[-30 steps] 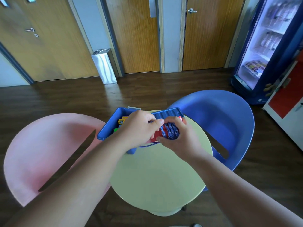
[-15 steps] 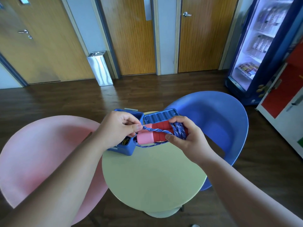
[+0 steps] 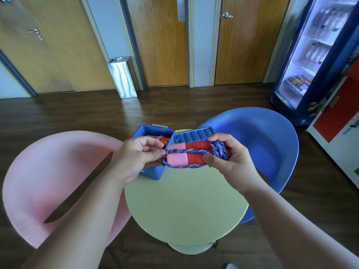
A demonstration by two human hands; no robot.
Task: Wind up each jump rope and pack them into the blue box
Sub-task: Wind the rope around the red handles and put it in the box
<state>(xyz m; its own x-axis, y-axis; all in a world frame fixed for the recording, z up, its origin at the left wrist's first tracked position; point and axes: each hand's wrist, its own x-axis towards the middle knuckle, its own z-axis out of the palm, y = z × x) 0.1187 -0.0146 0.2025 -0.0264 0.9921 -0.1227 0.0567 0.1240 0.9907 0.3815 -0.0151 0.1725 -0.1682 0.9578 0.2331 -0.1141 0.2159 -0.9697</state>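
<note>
The right hand [image 3: 229, 158] grips the red ends of two handles [image 3: 186, 154], thumb underneath and fingers curled over the top. The handles lie side by side, their pink ends pointing toward the box [image 3: 153, 174]. A blue-purple braided rope [image 3: 194, 151] is bunched in coils under the right fingers, and one strand runs along the handles and loops round their pink ends. The left hand [image 3: 139, 156] pinches that loop between thumb and forefinger, right in front of the box's open top.

The whole bundle is held in the air just to the right of the box, over its near right corner and not inside it. The box is open, with something pink and orange showing inside. Its ribbed lid [image 3: 194, 135] lies just to the right of the box, partly behind the handles. The box stands on the far edge of a round green table [image 3: 184, 206]. A pink chair [image 3: 48, 171] is left of the box and a blue chair [image 3: 262, 142] right of it. Far behind the box, a metal bin [image 3: 122, 76] stands against the wall.
</note>
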